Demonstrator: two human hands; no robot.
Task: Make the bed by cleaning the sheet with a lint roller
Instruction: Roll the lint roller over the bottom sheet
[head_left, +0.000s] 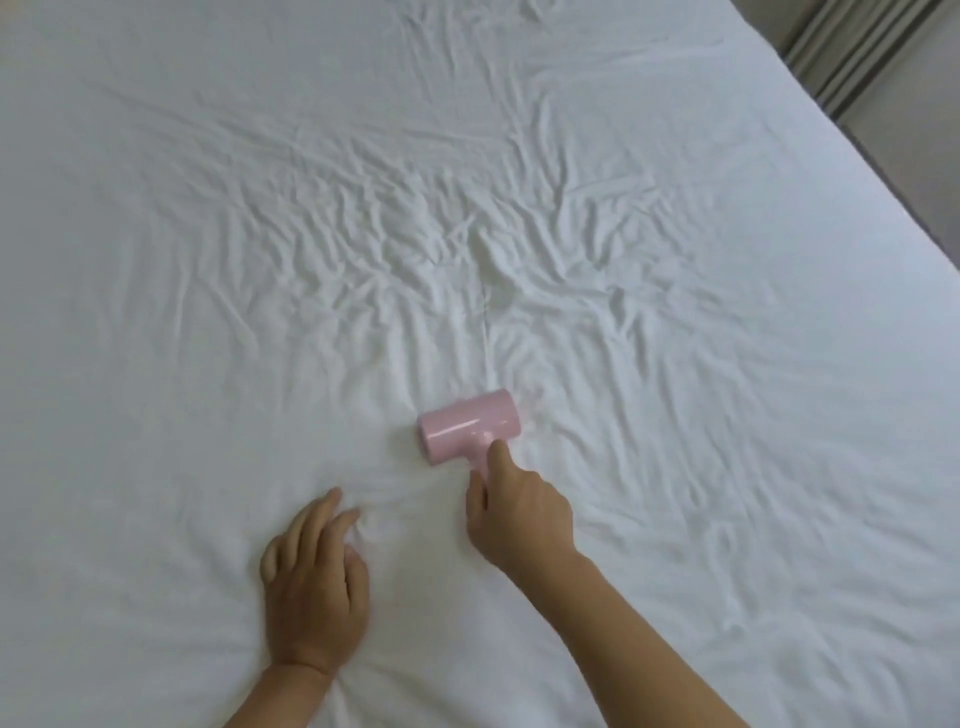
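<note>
1. Here, our right hand (511, 512) is gripping the handle of the pink lint roller (470, 425), lying on the sheet (208, 260) at lower centre.
2. Our left hand (311, 582) is resting flat, fingers loose, lower left.
3. Wrinkles above are risking bunching and skipped patches.
</note>
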